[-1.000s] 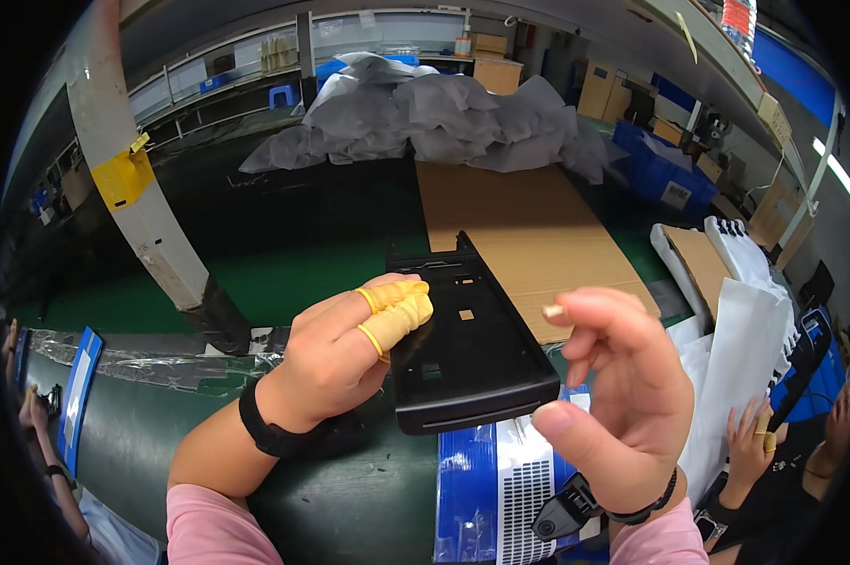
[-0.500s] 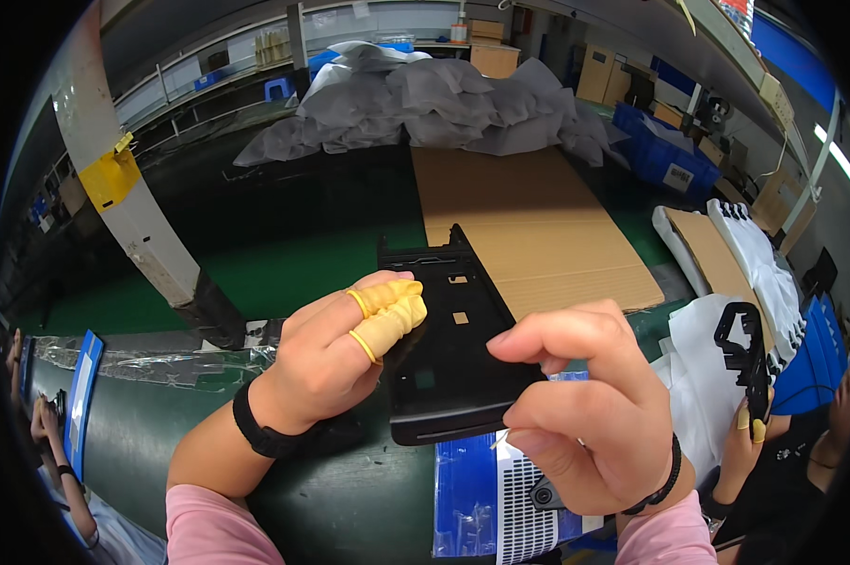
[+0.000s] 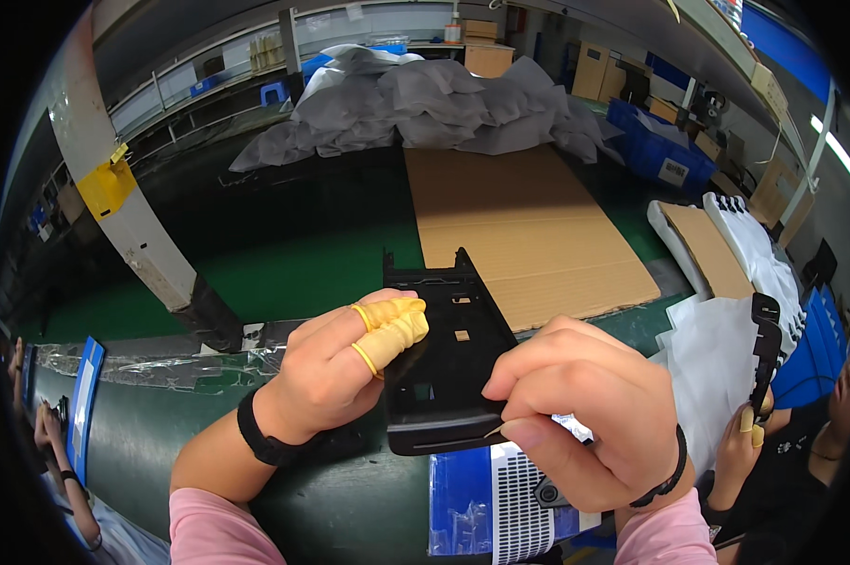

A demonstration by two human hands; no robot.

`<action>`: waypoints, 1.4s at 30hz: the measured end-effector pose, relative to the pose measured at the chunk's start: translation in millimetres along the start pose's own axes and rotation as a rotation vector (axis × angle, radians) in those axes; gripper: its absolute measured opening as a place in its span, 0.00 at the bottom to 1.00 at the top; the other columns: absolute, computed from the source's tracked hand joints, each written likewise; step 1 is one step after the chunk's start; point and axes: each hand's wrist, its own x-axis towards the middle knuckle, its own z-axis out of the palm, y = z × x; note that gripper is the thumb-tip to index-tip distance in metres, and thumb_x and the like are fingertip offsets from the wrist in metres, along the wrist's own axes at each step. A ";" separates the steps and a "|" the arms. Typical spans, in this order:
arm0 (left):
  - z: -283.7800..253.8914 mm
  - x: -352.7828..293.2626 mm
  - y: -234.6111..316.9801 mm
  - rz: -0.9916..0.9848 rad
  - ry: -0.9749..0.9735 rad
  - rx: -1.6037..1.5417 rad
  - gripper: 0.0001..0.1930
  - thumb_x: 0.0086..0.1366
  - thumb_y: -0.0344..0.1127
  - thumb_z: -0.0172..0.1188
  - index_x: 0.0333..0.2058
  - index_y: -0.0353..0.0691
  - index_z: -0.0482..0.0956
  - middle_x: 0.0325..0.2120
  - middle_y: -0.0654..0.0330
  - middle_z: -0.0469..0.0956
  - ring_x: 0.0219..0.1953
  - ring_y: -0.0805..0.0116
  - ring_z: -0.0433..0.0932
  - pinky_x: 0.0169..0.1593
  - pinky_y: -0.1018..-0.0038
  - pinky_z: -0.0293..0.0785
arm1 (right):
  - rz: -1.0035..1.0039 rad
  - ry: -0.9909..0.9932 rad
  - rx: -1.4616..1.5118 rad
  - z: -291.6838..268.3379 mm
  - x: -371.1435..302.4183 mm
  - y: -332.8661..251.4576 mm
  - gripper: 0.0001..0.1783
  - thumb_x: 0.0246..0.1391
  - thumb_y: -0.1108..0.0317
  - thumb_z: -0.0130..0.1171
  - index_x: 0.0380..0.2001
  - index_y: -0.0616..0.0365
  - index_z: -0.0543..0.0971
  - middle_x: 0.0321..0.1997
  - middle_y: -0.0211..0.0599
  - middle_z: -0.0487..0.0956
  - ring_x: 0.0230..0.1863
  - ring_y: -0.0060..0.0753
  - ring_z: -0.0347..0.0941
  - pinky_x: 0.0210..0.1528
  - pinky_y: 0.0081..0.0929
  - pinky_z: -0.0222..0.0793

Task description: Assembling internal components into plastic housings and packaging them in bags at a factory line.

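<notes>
Black casing (image 3: 455, 377) stays gripped by left hand (image 3: 329, 365); right hand (image 3: 594, 403), earlier spread, pinches seemingly a sliver (image 3: 494, 434).

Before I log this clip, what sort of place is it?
Probably a factory assembly workshop: a long green workbench, a heap of translucent grey wrapping, and a co-worker's hand holding a black part.

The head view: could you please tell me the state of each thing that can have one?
Black plastic part with rectangular openings: held by its left side
Left hand: closed on the black part
Right hand: closed, pinching a thin pale sliver
Yellow rubbery finger covers: worn on two left-hand fingers
Brown cardboard sheet: lying flat
Translucent grey sheeting: heaped, crumpled
White tube light: lit
</notes>
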 end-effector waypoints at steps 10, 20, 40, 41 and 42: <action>7.9 -3.1 -0.8 -0.014 -0.019 -0.041 0.13 0.38 0.17 0.60 0.28 0.30 0.74 0.27 0.51 0.75 0.30 0.58 0.77 0.37 0.70 0.77 | -0.050 -0.091 0.009 -3.2 0.7 4.1 0.09 0.33 0.82 0.56 0.22 0.64 0.69 0.24 0.41 0.68 0.23 0.41 0.65 0.26 0.29 0.63; 12.2 -6.9 1.4 -0.048 -0.029 -0.069 0.14 0.37 0.15 0.57 0.28 0.30 0.75 0.27 0.52 0.75 0.28 0.60 0.76 0.39 0.70 0.76 | -0.034 -0.135 -0.069 -2.0 -0.1 7.1 0.07 0.34 0.78 0.59 0.19 0.61 0.71 0.23 0.39 0.73 0.22 0.37 0.67 0.25 0.25 0.63; 16.6 -9.9 2.2 -0.065 -0.041 -0.121 0.13 0.39 0.17 0.58 0.28 0.32 0.74 0.27 0.53 0.75 0.30 0.59 0.77 0.36 0.72 0.76 | -0.021 -0.177 -0.086 -0.9 -1.8 8.1 0.09 0.33 0.80 0.55 0.18 0.60 0.64 0.19 0.37 0.63 0.22 0.38 0.62 0.24 0.28 0.60; 16.3 -10.2 2.0 -0.065 -0.047 -0.116 0.14 0.38 0.17 0.58 0.28 0.32 0.74 0.27 0.53 0.75 0.30 0.59 0.77 0.36 0.72 0.76 | -0.012 -0.177 -0.087 -1.0 -1.7 7.6 0.09 0.33 0.80 0.55 0.18 0.60 0.64 0.19 0.37 0.63 0.22 0.38 0.61 0.24 0.28 0.60; 16.2 -10.5 1.8 -0.065 -0.052 -0.110 0.14 0.38 0.16 0.58 0.28 0.32 0.74 0.27 0.53 0.75 0.30 0.59 0.77 0.36 0.72 0.76 | -0.012 -0.178 -0.086 -0.8 -1.6 7.4 0.09 0.33 0.80 0.55 0.18 0.60 0.64 0.19 0.37 0.63 0.22 0.38 0.61 0.24 0.28 0.60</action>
